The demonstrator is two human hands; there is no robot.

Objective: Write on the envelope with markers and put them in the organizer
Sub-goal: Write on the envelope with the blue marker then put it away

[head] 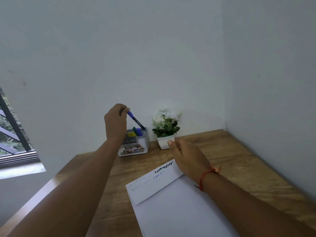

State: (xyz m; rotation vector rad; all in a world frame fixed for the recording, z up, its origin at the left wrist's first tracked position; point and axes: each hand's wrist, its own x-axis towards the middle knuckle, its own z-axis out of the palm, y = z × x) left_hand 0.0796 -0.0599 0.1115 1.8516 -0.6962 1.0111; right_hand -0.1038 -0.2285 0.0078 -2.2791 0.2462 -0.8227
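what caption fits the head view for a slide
Left hand holds a blue marker, lower end in the organizer; right hand open by the envelope.

Head-worn view, forward-down over desk [222, 151]

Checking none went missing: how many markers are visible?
3: dark marker in the left hand, tip at the organizer; green marker and blue marker inside it. Others may be hidden.

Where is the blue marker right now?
Head view, left of centre: the left hand pinches the blue marker, tilted, with its lower end at the rim of the organizer, just left of the potted plant.
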